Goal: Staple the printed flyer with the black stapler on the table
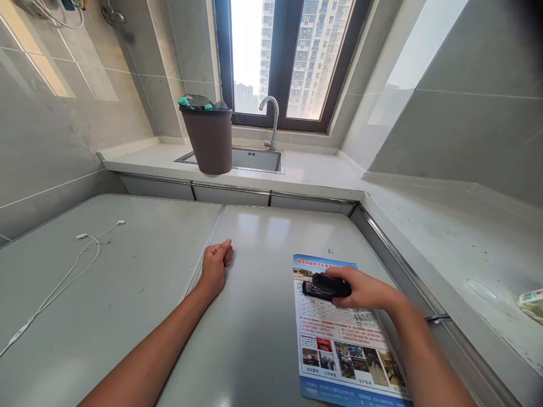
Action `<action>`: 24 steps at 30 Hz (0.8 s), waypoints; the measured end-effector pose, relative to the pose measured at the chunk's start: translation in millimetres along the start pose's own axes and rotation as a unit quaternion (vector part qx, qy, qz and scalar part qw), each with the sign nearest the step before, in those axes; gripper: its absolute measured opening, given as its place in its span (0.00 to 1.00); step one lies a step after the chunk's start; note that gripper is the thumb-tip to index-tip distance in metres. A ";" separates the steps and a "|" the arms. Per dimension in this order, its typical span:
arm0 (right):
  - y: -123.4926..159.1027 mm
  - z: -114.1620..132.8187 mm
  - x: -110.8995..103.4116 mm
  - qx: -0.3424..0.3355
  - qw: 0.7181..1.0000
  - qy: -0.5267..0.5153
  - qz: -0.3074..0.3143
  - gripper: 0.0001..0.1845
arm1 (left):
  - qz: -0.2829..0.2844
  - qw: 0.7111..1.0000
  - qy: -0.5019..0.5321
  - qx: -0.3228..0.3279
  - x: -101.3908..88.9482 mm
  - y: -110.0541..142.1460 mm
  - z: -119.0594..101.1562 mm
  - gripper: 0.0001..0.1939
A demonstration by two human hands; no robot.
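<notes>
My right hand (pixel 360 288) grips a black stapler (pixel 324 287) by its rear end. The stapler's front points left, over the upper part of a printed flyer (pixel 335 328) with blue edges, red lettering and small photos. Whether it touches the paper I cannot tell. My left hand (pixel 216 263) is closed in a fist on the pale table (pixel 250 339), beside the seam between its two panels and left of the flyer. Nothing shows in that fist.
A white cable (pixel 70 277) lies across the table's left panel. Beyond the table, a brown bin (pixel 210 141) with bottles stands at the sink (pixel 258 160), near a curved faucet (pixel 275 121). A white counter (pixel 445 243) with a metal-trimmed edge runs along the right.
</notes>
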State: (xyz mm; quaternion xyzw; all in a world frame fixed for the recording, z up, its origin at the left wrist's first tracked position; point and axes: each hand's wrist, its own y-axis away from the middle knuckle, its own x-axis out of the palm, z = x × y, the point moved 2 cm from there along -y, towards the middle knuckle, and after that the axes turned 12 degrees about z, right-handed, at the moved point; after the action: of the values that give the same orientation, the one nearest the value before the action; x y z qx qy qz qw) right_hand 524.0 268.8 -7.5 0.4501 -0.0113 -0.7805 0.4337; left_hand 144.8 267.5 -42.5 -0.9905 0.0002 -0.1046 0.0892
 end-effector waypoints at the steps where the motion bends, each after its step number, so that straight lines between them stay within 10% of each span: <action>1: 3.3 -4.1 -1.8 0.006 1.000 -0.011 0.002 0.15 | -0.004 0.999 0.049 -0.007 -1.5 -1.2 -0.9 0.30; 7: 18.4 -22.3 -13.8 -0.026 0.993 -0.116 -0.024 0.25 | -0.007 0.977 0.211 -0.013 -4.2 -5.4 -9.8 0.27; 10: 15.7 -48.4 -20.4 -0.057 0.950 -0.198 -0.233 0.30 | 0.022 0.966 0.258 -0.021 -1.7 -4.9 -13.4 0.24; 14: 7.2 -94.0 -14.3 0.037 0.827 -0.249 -0.503 0.31 | 0.068 0.955 0.287 -0.031 0.5 -2.8 -16.6 0.20; 24: -7.1 -102.6 -13.4 0.134 0.870 -0.087 -0.467 0.31 | 0.098 0.960 0.258 -0.042 0.2 -1.5 -15.0 0.23</action>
State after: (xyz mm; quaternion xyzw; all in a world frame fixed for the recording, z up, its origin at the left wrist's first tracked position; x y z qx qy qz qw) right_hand 595.3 320.7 -62.2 0.3870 0.0580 -0.9189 -0.0487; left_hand 141.8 266.3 -27.8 -0.9280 0.1249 -0.3468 0.0547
